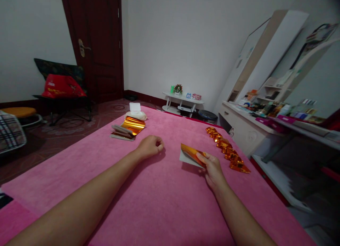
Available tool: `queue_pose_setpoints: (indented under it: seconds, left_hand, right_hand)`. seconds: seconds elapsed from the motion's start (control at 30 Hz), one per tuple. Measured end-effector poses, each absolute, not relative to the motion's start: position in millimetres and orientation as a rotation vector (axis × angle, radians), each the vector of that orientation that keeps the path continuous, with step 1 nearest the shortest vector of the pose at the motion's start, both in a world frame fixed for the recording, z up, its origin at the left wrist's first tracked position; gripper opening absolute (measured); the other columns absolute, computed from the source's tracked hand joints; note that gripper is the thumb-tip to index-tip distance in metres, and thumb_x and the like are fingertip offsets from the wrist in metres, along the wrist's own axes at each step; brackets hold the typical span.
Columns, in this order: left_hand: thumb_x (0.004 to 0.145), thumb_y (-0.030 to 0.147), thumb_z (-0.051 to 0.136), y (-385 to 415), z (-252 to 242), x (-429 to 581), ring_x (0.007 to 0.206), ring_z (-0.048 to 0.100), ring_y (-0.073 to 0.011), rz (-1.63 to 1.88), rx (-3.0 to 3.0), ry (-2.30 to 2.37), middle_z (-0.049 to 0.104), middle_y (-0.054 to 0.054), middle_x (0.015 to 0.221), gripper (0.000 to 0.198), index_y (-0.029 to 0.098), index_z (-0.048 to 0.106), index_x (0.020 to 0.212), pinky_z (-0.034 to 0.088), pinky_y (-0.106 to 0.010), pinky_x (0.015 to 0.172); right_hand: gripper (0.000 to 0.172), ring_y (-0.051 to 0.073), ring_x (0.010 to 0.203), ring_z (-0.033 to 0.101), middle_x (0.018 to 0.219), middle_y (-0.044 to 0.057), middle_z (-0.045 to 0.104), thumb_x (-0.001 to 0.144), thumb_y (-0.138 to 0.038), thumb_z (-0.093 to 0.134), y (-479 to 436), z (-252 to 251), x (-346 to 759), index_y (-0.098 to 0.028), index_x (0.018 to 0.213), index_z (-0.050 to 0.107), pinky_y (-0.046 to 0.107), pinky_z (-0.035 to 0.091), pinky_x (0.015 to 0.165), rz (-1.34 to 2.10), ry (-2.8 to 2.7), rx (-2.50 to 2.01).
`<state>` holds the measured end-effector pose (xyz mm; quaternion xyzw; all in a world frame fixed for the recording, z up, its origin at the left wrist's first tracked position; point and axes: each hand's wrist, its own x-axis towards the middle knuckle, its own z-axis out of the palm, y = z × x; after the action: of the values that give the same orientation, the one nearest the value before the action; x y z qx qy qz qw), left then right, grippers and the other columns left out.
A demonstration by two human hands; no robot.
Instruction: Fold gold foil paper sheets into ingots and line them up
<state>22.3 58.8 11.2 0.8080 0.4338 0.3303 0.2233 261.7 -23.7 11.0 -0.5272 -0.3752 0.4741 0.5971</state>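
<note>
Well, all the action was with the right hand (212,168), out at four o'clock from the midpoint between the two hands, and it had a firm pinch on a gold-and-grey sheet (191,158), thumb on top, fingers underneath! That sheet sat tilted at three o'clock, its gold side curling over, its grey side showing below, the free end pointing toward nine, just above the pink cloth (159,196). Across at nine, the left hand (151,146) had its fingers curled in loosely; whether anything lay inside that curl, you couldn't tell. Beyond it at ten came a stack of sheets (122,135), grey edges stepping out, with a shiny gold sheet (135,125) fanned toward the right. Behind them, around eleven, a white box (135,107) stood by a cream bundle (139,115). And what a line-up from two round to three: a row of folded gold pieces (225,146), glinting, running down past the right hand! Farther off at twelve, a white side table (172,95) carried a flower pot (177,89).
</note>
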Motion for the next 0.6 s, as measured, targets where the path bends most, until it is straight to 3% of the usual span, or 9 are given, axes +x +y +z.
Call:
queue_pose_setpoints:
  seconds: [0.07, 0.13, 0.17, 0.23, 0.37, 0.5, 0.6]
  left_hand:
    - [0.070, 0.020, 0.058, 54.7, 11.9, 23.2, 0.076, 0.059, -0.0172, 0.989, 2.282, 1.195, 0.067, -0.006, 0.089, 0.029, 0.016, 0.067, 0.097, 0.045, -0.026, 0.069]
    - [0.068, 0.021, 0.065, 47.4, 14.4, 28.8, 0.103, 0.055, -0.0216, 1.068, 2.427, 1.067, 0.058, -0.009, 0.121, 0.056, 0.021, 0.055, 0.124, 0.043, -0.031, 0.088]
    - [0.068, 0.022, 0.067, 43.2, 16.0, 32.6, 0.114, 0.049, -0.0233, 1.094, 2.525, 0.969, 0.050, -0.009, 0.132, 0.066, 0.024, 0.048, 0.131, 0.040, -0.034, 0.095]
    - [0.072, 0.021, 0.066, 35.7, 19.0, 40.1, 0.126, 0.039, -0.0251, 1.097, 2.720, 0.748, 0.039, -0.008, 0.142, 0.065, 0.028, 0.046, 0.133, 0.033, -0.039, 0.103]
    - [0.083, 0.016, 0.054, 29.7, 17.8, 50.0, 0.115, 0.050, -0.0206, 1.013, 2.877, 0.427, 0.058, -0.005, 0.125, 0.032, 0.028, 0.064, 0.111, 0.033, -0.036, 0.100]
    - [0.081, 0.009, 0.049, 35.6, 8.2, 49.7, 0.092, 0.061, -0.0170, 1.023, 2.759, 0.511, 0.069, -0.006, 0.097, 0.031, 0.023, 0.069, 0.101, 0.039, -0.031, 0.089]
    - [0.078, 0.010, 0.049, 39.0, 5.3, 45.6, 0.086, 0.062, -0.0174, 1.089, 2.563, 0.624, 0.071, -0.006, 0.091, 0.031, 0.019, 0.070, 0.099, 0.043, -0.029, 0.082]
  right_hand:
    - [0.028, 0.005, 0.031, 0.041, 0.051, -0.002, 0.061, 0.061, -0.033, 0.076, -23.6, 12.2, 262.2, -0.014, 0.078, 0.065, 0.015, 0.029, 0.028, 1.132, -0.876, -1.257]
    - [0.033, 0.005, 0.032, 0.043, 0.055, -0.002, 0.063, 0.061, -0.033, 0.076, -24.0, 11.9, 260.1, -0.016, 0.087, 0.063, 0.014, 0.030, 0.027, 1.143, -0.886, -1.254]
    - [0.036, 0.005, 0.032, 0.044, 0.056, -0.002, 0.064, 0.061, -0.033, 0.076, -24.3, 11.2, 258.6, -0.017, 0.091, 0.061, 0.013, 0.030, 0.027, 1.146, -0.890, -1.249]
    - [0.041, 0.005, 0.031, 0.042, 0.055, -0.004, 0.062, 0.062, -0.034, 0.076, -24.5, 9.3, 255.8, -0.019, 0.096, 0.059, 0.013, 0.029, 0.026, 1.152, -0.903, -1.246]
    - [0.041, 0.005, 0.028, 0.040, 0.059, -0.003, 0.064, 0.062, -0.034, 0.076, -23.5, 6.3, 254.3, -0.019, 0.096, 0.059, 0.014, 0.030, 0.024, 1.139, -0.946, -1.256]
    - [0.039, 0.010, 0.041, 0.054, 0.068, 0.000, 0.067, 0.062, -0.036, 0.076, -22.4, 5.9, 258.4, -0.018, 0.094, 0.063, 0.017, 0.039, 0.031, 1.133, -0.930, -1.227]
    - [0.036, 0.008, 0.039, 0.050, 0.060, -0.002, 0.063, 0.065, -0.038, 0.074, -21.5, 4.8, 263.1, -0.017, 0.093, 0.065, 0.019, 0.044, 0.037, 1.160, -0.924, -1.173]
